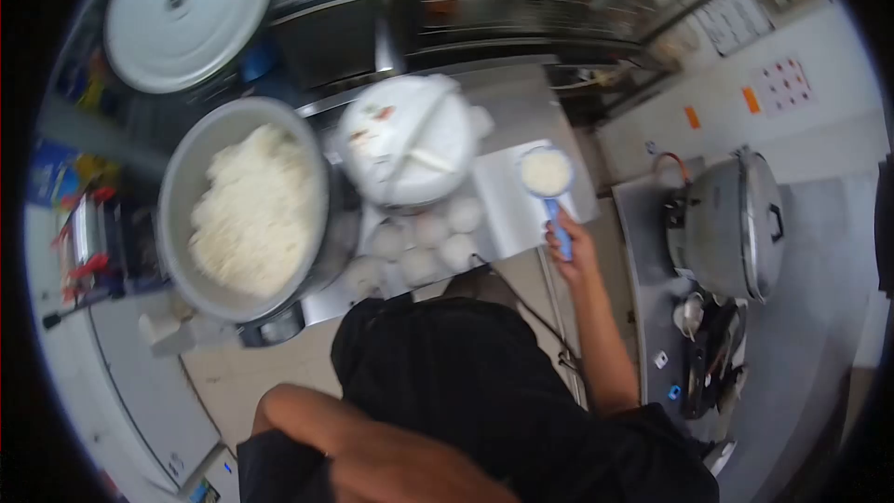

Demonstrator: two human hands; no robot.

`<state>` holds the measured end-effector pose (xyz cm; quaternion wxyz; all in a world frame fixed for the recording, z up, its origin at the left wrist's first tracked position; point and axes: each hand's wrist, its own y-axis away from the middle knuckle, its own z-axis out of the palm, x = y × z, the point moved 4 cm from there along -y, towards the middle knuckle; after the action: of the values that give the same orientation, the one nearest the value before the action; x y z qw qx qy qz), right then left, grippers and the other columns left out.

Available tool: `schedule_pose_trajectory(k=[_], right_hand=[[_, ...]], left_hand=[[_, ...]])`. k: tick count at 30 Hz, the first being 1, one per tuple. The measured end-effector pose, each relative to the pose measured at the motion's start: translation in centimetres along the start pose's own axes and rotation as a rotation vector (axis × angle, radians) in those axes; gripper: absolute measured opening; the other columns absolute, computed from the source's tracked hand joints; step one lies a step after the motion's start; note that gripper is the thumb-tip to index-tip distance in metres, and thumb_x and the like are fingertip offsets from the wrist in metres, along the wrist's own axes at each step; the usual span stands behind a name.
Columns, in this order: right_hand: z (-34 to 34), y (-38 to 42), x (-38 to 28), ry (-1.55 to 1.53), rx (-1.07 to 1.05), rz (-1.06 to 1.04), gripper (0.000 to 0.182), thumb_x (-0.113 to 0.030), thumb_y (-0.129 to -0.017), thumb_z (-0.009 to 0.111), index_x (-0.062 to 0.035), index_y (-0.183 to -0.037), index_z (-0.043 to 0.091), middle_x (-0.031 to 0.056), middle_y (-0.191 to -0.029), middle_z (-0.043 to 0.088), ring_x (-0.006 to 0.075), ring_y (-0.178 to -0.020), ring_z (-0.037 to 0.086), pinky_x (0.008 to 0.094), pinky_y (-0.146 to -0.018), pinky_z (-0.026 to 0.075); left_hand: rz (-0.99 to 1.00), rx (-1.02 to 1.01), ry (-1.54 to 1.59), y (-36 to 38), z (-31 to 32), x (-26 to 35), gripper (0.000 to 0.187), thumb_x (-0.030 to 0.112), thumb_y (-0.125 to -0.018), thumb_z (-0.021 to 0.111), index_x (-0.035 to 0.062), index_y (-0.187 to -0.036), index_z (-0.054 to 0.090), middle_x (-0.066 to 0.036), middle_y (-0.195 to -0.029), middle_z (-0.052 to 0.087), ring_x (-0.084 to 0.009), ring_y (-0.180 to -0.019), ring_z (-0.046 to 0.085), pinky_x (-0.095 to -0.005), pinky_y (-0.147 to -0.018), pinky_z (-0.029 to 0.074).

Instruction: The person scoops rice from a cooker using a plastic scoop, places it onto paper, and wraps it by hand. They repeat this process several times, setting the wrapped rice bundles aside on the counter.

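My right hand [572, 248] is closed around the handle of a blue scoop [553, 214]. White rice [546, 172] fills the round bowl of the scoop, which is over a white sheet [498, 191] on the metal counter. Left of it, several white rounded pieces [431, 231], perhaps rice mounds or small bowls, sit close together. A large metal pot [179, 186] at the left holds a heap of cooked rice [251, 210]. My left arm [326, 424] is bent across the bottom, blurred; its hand is out of the picture.
Behind the rounded pieces stands a white lidded container [410, 140]. A big round lid [186, 14] is at the upper left. At the right, a large lidded pot [736, 224] stands on another steel counter [801, 317]. A dark cable [531, 303] hangs near my body.
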<state>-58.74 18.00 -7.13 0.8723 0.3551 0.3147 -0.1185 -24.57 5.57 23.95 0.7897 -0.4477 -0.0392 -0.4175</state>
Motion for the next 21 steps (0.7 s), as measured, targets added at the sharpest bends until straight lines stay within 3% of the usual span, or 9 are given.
schedule_pose_trajectory(k=[3,5,8,10,13,15,17,18,21], right_hand=[[-6.9,-2.7,0.2,-0.201,-0.056,0.059,0.055,-0.016,-0.102,0.06,-0.0175,-0.154,0.045,0.0038,-0.094,0.057,0.0063,-0.062,0.047,0.0181,-0.04,0.033],[-10.0,-4.6,0.1,-0.18,-0.029,0.094,0.056,-0.016,-0.102,0.06,-0.0182,-0.155,0.044,0.0039,-0.093,0.056,0.0064,-0.061,0.046,0.018,-0.041,0.031],[-10.9,-6.6,-0.5,-0.084,0.042,0.187,0.058,-0.019,-0.104,0.06,-0.0187,-0.159,0.04,0.0037,-0.091,0.056,0.0066,-0.059,0.044,0.0184,-0.042,0.029],[-10.5,-8.3,-1.6,0.111,0.121,0.18,0.056,-0.021,-0.107,0.058,-0.0176,-0.16,0.042,0.0018,-0.082,0.055,0.0074,-0.057,0.045,0.0214,-0.043,0.031],[-10.0,-11.5,-1.2,0.374,0.039,0.001,0.048,-0.018,-0.107,0.057,-0.0147,-0.155,0.051,-0.0007,-0.075,0.054,0.007,-0.057,0.047,0.0225,-0.045,0.036],[-10.0,-14.5,0.5,0.513,-0.015,-0.187,0.045,-0.013,-0.106,0.058,-0.0122,-0.151,0.055,0.0029,-0.071,0.057,0.0146,-0.058,0.052,0.0298,-0.052,0.045],[-7.3,-14.5,-0.7,1.091,-0.032,-0.842,0.049,-0.009,-0.103,0.058,-0.011,-0.152,0.054,0.01,-0.073,0.062,0.0267,-0.061,0.058,0.0396,-0.061,0.05],[-6.3,-14.3,-0.6,1.271,-0.062,-0.699,0.057,-0.004,-0.098,0.058,-0.0118,-0.154,0.052,0.0163,-0.082,0.063,0.0369,-0.072,0.062,0.0484,-0.069,0.053],[-5.5,-16.5,3.2,1.731,-0.171,-0.632,0.069,-0.002,-0.093,0.058,-0.015,-0.159,0.043,0.0176,-0.093,0.06,0.0366,-0.081,0.065,0.0491,-0.071,0.055]], left_hand=[[-0.122,-0.274,0.067,-5.3,-1.0,-4.0,0.03,0.011,-0.107,0.048,-0.0034,-0.082,0.056,-0.021,-0.074,0.052,-0.0367,-0.062,0.055,-0.0488,-0.059,0.043],[-0.131,-0.235,0.077,-7.2,-1.6,-7.4,0.035,0.014,-0.107,0.049,0.0021,-0.074,0.05,-0.017,-0.071,0.047,-0.0298,-0.06,0.05,-0.0462,-0.057,0.039],[-0.176,-0.271,-0.017,-9.0,-3.5,-12.1,0.034,0.015,-0.108,0.05,0.0011,-0.077,0.053,-0.018,-0.073,0.049,-0.0323,-0.061,0.052,-0.0471,-0.057,0.039],[-0.294,-0.438,-0.18,-7.0,-5.0,-15.5,0.038,0.034,-0.103,0.055,-0.0018,-0.102,0.067,-0.016,-0.094,0.065,-0.0321,-0.077,0.062,-0.046,-0.075,0.048],[-0.324,0.001,-0.165,-5.8,-8.7,-18.9,0.036,0.033,-0.099,0.06,-0.0016,-0.106,0.063,-0.015,-0.093,0.067,-0.0299,-0.076,0.065,-0.0419,-0.069,0.044],[-0.282,0.255,-0.22,-3.8,-9.6,-20.6,0.036,0.035,-0.097,0.06,-0.0002,-0.104,0.062,-0.013,-0.085,0.066,-0.027,-0.068,0.061,-0.0405,-0.067,0.042],[-0.229,0.491,-0.278,-2.3,-9.2,-21.6,0.036,0.036,-0.095,0.06,0.0013,-0.102,0.061,-0.012,-0.076,0.064,-0.0242,-0.06,0.056,-0.0391,-0.064,0.04],[-0.192,0.631,-0.309,-1.7,-8.7,-21.7,0.035,0.037,-0.094,0.061,0.0031,-0.1,0.059,-0.01,-0.073,0.061,-0.0213,-0.058,0.052,-0.038,-0.063,0.037],[-0.162,0.803,-0.377,-0.5,-7.8,-21.8,0.031,0.037,-0.092,0.061,0.0072,-0.096,0.053,-0.006,-0.067,0.056,-0.0162,-0.055,0.045,-0.0371,-0.061,0.034]])
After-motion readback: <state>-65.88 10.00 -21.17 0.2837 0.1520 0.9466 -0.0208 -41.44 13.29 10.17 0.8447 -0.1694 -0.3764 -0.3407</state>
